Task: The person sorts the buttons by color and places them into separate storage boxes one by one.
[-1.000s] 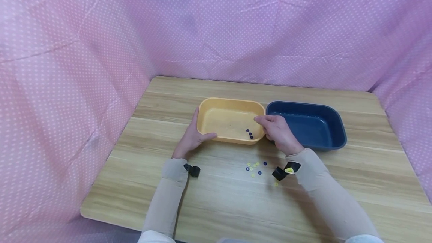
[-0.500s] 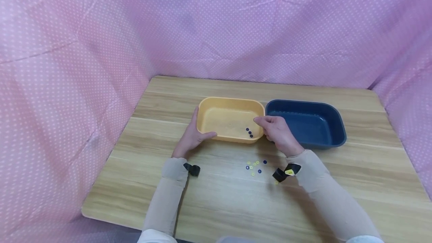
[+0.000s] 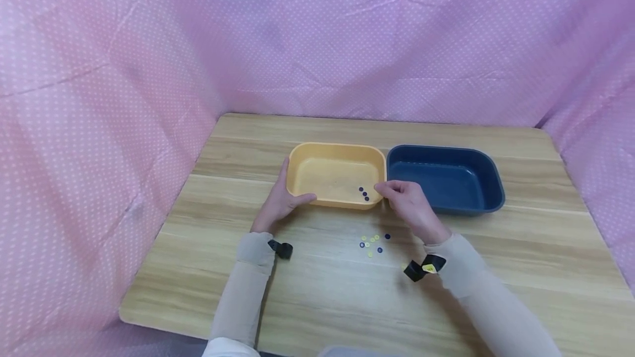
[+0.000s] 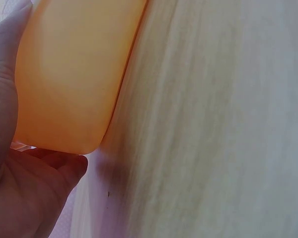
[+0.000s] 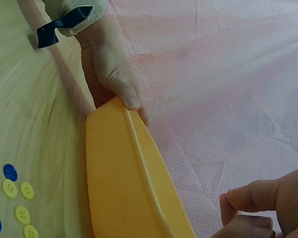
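My left hand (image 3: 279, 200) grips the left end of a yellow plastic tub (image 3: 322, 202), thumb along the near rim and fingers round the end wall. Three dark blue buttons (image 3: 364, 194) lie inside, towards its right front corner. My right hand (image 3: 409, 205) is at the tub's right rim, its thumb and index finger drawn together and the other fingers curled. A dark spot shows low among these fingers in the right wrist view; I cannot tell whether it is a button. Several yellow buttons (image 5: 9, 189) and a few blue buttons (image 5: 10, 172) lie loose on the table before the tub.
A navy blue tub (image 3: 488, 180) stands against the right side of the yellow one, partly behind my right hand. Wood-grain table (image 3: 317, 291) extends around both. Pink dotted cloth (image 3: 317, 43) hangs behind and to the sides. A pale object (image 3: 347, 352) shows at the bottom edge.
My right hand has drawn back slightly towards me, from over the yellow tub's inside to its right rim. The left hand keeps its grip, and the three buttons inside lie as before.
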The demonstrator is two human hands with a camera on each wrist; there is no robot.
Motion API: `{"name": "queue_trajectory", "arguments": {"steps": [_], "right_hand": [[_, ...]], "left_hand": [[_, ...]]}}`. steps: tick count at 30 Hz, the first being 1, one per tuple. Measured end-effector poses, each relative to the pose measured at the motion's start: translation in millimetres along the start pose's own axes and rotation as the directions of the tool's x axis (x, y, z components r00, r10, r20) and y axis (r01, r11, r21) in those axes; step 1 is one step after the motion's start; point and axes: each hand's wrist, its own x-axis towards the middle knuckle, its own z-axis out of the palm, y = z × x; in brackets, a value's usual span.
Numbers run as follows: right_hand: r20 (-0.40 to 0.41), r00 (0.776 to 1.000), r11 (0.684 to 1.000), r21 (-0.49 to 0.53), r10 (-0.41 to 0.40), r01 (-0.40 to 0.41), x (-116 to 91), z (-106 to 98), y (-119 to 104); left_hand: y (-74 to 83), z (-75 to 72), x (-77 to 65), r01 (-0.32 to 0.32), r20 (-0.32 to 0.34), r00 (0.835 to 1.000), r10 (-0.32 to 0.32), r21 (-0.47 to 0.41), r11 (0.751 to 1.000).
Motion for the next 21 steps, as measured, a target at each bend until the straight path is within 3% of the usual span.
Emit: {"name": "queue_trajectory", "arguments": {"steps": [9, 17, 21], "right_hand": [[-0.006, 1.0, 0.998, -0.055, -0.027, 0.026, -17, -3, 14], [-0.009, 0.998, 0.994, -0.097, -0.06, 0.059, -30, 0, 37], [-0.005, 0.995, 0.97, -0.224, -0.096, 0.093, -33, 5, 50]], "left_hand": [[9.0, -2.7, -1.9, 0.017, -0.007, 1.0, -0.017, 0.076, 0.997], [9.9, -2.5, -8.5, 0.033, 0.008, 0.999, -0.034, 0.05, 0.998], [11.4, -1.7, -11.3, 0.027, 0.001, 1.0, -0.027, 0.056, 0.998]]}}
